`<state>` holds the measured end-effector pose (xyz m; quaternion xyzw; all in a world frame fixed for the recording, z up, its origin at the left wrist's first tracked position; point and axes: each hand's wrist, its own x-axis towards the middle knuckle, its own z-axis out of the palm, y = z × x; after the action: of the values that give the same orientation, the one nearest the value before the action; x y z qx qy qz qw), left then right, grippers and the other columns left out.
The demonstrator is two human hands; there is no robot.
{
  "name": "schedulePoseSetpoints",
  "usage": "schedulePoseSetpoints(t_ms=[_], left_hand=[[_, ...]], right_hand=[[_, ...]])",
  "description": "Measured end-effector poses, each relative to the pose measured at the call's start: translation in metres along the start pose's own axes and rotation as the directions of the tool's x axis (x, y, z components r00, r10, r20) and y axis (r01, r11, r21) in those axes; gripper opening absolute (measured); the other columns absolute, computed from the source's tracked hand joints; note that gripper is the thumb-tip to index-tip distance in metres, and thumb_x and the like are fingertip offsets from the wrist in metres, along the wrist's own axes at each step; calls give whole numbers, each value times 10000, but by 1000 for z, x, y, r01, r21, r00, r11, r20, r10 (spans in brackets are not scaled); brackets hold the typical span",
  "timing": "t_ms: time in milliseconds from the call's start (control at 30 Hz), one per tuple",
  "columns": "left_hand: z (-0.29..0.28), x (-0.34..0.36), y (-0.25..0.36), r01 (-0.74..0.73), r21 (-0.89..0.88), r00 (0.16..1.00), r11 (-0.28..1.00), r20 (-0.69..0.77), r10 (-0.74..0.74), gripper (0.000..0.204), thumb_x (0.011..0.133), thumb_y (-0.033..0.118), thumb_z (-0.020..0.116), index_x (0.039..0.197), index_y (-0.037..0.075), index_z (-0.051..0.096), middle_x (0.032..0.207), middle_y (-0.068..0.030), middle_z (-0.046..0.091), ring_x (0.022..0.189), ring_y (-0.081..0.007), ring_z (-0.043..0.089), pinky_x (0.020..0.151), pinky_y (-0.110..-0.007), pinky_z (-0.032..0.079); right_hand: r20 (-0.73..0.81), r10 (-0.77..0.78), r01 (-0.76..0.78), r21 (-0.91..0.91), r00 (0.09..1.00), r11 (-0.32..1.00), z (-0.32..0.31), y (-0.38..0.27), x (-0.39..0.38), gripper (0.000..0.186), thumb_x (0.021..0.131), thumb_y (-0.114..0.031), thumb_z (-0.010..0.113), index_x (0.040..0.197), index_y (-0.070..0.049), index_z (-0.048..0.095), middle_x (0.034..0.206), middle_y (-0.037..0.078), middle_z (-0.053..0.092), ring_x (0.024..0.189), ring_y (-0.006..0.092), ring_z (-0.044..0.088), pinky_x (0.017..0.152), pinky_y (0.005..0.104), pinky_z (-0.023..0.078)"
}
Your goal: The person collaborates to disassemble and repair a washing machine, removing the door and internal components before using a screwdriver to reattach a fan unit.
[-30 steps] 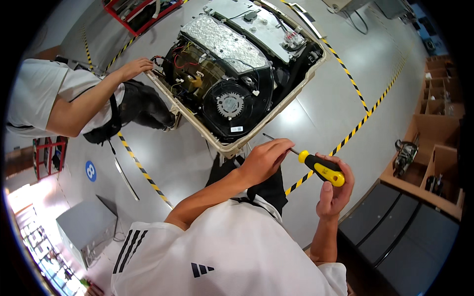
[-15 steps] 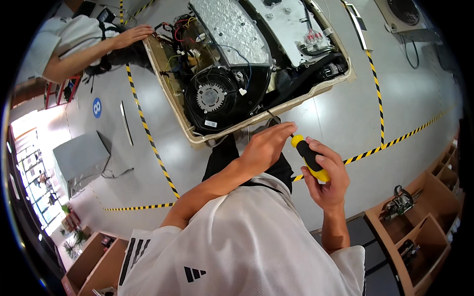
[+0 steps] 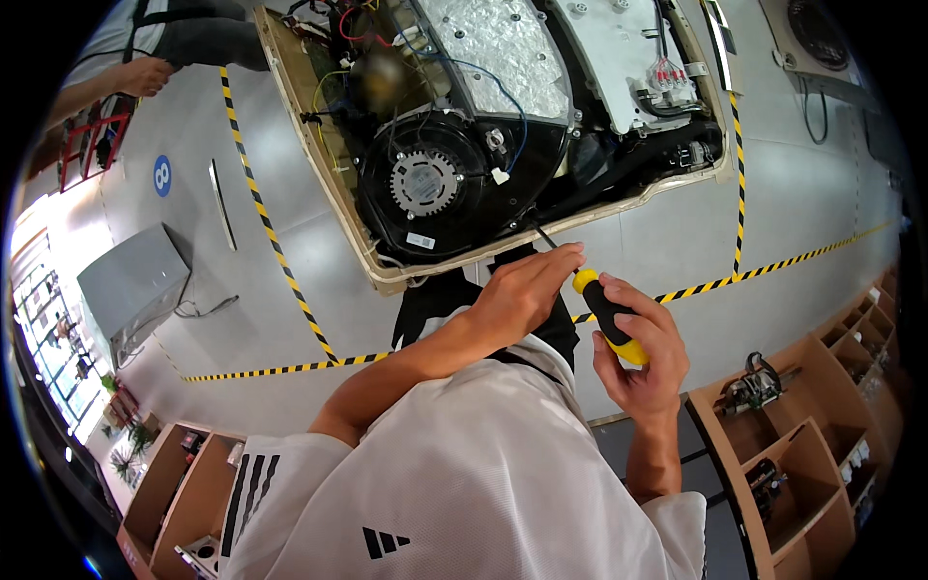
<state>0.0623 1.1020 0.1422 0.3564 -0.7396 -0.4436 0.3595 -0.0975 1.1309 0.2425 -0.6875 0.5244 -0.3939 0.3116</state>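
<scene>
My right hand [image 3: 646,350] is wrapped round the black and yellow handle of a screwdriver [image 3: 606,311]. My left hand [image 3: 522,298] has its fingers together at the screwdriver's shaft, and they cover part of it. Beyond my fingers the thin shaft runs up to the near rim of an opened appliance in a beige casing [image 3: 333,198]. Its tip is at the edge of the black round fan housing [image 3: 464,208], but the exact contact is too small to make out. A toothed grey disc [image 3: 423,184] sits in that housing.
Loose coloured wires [image 3: 483,66] and silver foil insulation [image 3: 503,43] fill the casing. A co-worker's hand [image 3: 145,76] is at the upper left. Wooden shelving [image 3: 807,425] stands at right, a grey box-shaped unit [image 3: 135,285] at left. Striped tape [image 3: 275,242] marks the floor.
The co-worker's hand has left the casing's corner and is now away to the left. The view has shifted, so the appliance appears farther right. My two hands keep nearly the same hold on the screwdriver.
</scene>
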Motion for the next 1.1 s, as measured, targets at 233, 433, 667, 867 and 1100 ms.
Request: schedulePoseSetpoints(t_ms=[233,433,667,867,1100], left_hand=[[-8,-5,-17,80,-41,996,996,28,-79,469,646,-141,578,1099,-28,527,1126,-220,582,920,-368,612,756,-379,527],[-28,-5,7,41,-60,999,997,33,-39,422,702,-98,577,1112,-2,547,1123,-156,603,945,-304,628,774,-352,532],[-85,-43,19,10,85,1000,996,-20,-8,397,688,-36,609,1079,-65,540,1135,-191,575,898,-286,631,747,-336,529],[-101,-88,9,128,141,980,982,-171,-103,425,637,-69,592,1060,-49,557,1117,-180,591,864,-274,640,721,-328,538],[-115,-118,-4,252,108,944,962,-246,-220,384,662,-105,594,1040,-35,574,1090,-179,616,895,-302,648,732,-330,556]], right_hand=[[67,50,-47,-50,997,998,15,3,16,448,619,112,710,997,-24,510,1048,202,597,955,359,626,786,378,544],[111,6,-1,-42,994,999,7,-23,21,439,629,81,690,1001,-46,495,1050,194,587,922,386,631,771,433,546],[245,-77,32,183,966,983,36,-45,30,485,647,63,702,1048,-76,468,1050,202,573,932,418,618,780,470,538],[415,-155,72,209,897,975,80,-57,40,467,602,88,723,986,-59,501,1053,196,584,955,400,618,778,419,549],[480,-146,53,202,865,978,119,-63,43,411,609,87,718,945,-45,523,1077,182,576,1005,384,602,795,398,542]])
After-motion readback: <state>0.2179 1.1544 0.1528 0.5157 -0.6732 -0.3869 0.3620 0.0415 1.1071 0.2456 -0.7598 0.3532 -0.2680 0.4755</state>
